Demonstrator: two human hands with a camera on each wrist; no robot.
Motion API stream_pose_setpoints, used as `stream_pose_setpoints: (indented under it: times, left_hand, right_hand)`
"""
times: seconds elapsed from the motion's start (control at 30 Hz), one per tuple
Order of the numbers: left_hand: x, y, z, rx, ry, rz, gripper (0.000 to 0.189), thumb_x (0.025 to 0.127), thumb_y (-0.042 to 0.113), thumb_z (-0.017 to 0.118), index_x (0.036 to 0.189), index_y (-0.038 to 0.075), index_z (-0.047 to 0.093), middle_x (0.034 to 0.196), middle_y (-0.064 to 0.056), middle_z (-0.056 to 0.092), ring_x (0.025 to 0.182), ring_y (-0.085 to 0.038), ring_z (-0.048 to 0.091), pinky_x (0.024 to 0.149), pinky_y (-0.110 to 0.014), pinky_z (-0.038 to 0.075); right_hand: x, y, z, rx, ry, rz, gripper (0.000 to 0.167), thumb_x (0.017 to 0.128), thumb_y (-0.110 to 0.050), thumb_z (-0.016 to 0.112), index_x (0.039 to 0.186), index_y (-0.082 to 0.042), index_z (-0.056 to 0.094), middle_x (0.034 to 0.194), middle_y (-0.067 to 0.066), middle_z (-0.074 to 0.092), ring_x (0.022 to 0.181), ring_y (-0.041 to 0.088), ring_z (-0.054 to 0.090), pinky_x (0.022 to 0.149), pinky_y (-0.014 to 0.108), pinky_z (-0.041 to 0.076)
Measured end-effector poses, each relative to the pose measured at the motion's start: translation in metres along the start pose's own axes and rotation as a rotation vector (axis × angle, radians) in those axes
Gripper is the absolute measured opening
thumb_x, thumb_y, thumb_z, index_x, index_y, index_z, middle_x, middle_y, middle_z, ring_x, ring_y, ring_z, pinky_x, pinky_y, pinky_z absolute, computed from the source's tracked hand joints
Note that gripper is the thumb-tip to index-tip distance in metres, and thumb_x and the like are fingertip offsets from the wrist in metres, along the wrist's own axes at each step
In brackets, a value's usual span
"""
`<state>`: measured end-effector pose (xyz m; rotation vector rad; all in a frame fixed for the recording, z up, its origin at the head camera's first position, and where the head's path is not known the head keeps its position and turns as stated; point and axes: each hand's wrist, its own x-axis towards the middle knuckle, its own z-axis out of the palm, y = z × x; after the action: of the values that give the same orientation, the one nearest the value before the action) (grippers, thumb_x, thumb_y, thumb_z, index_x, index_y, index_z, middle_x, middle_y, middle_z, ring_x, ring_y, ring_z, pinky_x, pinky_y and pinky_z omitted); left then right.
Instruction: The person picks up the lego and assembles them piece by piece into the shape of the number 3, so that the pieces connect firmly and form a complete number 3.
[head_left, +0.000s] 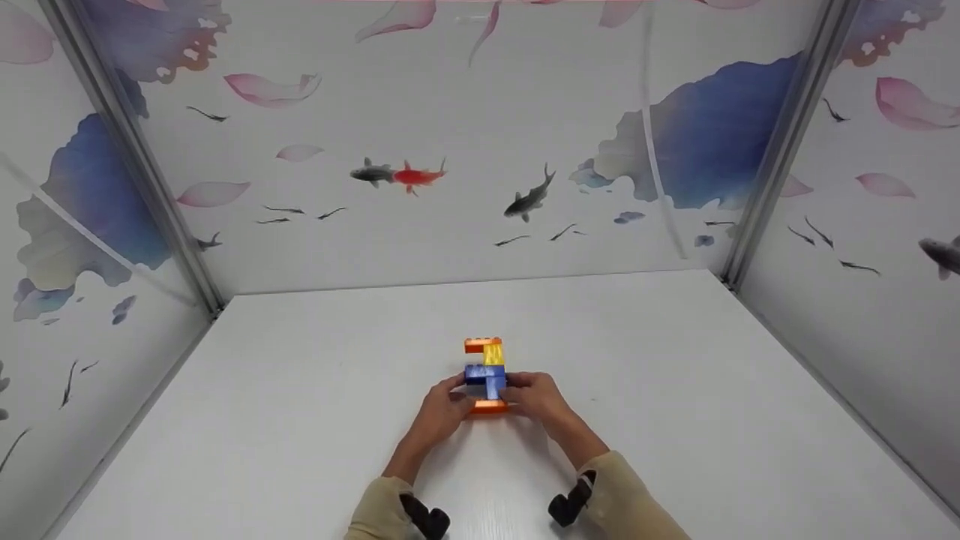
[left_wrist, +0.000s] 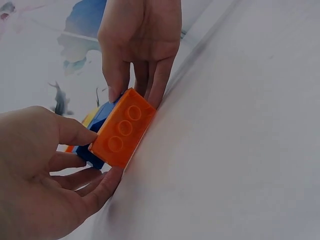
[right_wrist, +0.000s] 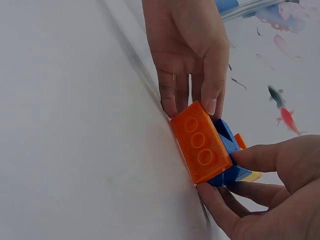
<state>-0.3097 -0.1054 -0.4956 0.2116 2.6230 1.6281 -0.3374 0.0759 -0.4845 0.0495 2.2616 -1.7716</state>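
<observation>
A joined stack of toy building bricks lies on the white table in the head view. Its near end is an orange brick (head_left: 490,406), followed by blue bricks (head_left: 486,372), a yellow brick (head_left: 493,353) and another orange brick (head_left: 481,344) at the far end. My left hand (head_left: 442,409) grips the stack's left side, thumb by the near orange brick. From the right, my right hand (head_left: 538,395) holds it at the blue bricks and near end. Both wrist views show the hollow underside of the near orange brick (left_wrist: 125,127), with round tubes inside; most of the bricks behind are hidden.
The white table (head_left: 300,360) spreads around both hands. A back wall (head_left: 465,247) and side walls, printed with fish and petals, enclose it, with metal posts (head_left: 142,165) at the corners. Dark wrist devices (head_left: 574,499) sit at the cuffs of beige sleeves (head_left: 630,502).
</observation>
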Motion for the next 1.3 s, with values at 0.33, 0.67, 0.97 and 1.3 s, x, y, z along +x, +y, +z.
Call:
stream_pose_setpoints:
  times: [0.33,0.67,0.97,1.3]
  left_hand:
    - [0.0016,0.0021,0.0024,-0.01,0.047,-0.116,0.049,0.1,0.014,0.058,0.146,-0.002,0.048,0.148,-0.021,0.052,0.128,-0.032,0.058,0.106,-0.044,0.051]
    - [0.0024,0.0018,0.0036,-0.072,0.044,-0.122,0.048,0.1,0.012,0.059,0.143,-0.007,0.049,0.143,-0.022,0.056,0.121,-0.03,0.063,0.102,-0.041,0.054]
    - [0.0012,0.0029,-0.0004,-0.068,0.056,-0.144,0.048,0.1,0.015,0.061,0.142,-0.005,0.051,0.143,-0.021,0.057,0.119,-0.029,0.064,0.102,-0.04,0.054]
    - [0.0021,0.0035,-0.0035,-0.053,0.056,-0.144,0.05,0.101,0.018,0.058,0.144,-0.005,0.048,0.147,-0.023,0.053,0.125,-0.033,0.062,0.101,-0.042,0.054]
  right_hand:
    - [-0.0031,0.0023,0.0014,-0.023,0.008,-0.024,0.047,0.097,-0.011,0.064,0.14,0.003,0.054,0.139,0.022,0.06,0.111,0.024,0.066,0.098,0.039,0.057]
    - [-0.0047,0.005,0.0006,-0.02,0.01,-0.033,0.043,0.098,-0.008,0.06,0.14,0.002,0.055,0.141,0.022,0.058,0.115,0.027,0.065,0.099,0.04,0.056]
    - [-0.0053,0.0021,0.0079,-0.006,0.045,-0.02,0.044,0.098,-0.008,0.059,0.141,0.001,0.054,0.14,0.021,0.058,0.114,0.027,0.065,0.099,0.039,0.056]
    - [-0.0034,0.0009,0.0052,-0.005,0.048,0.0,0.046,0.097,-0.012,0.061,0.141,0.0,0.054,0.138,0.02,0.059,0.111,0.025,0.065,0.096,0.038,0.057]
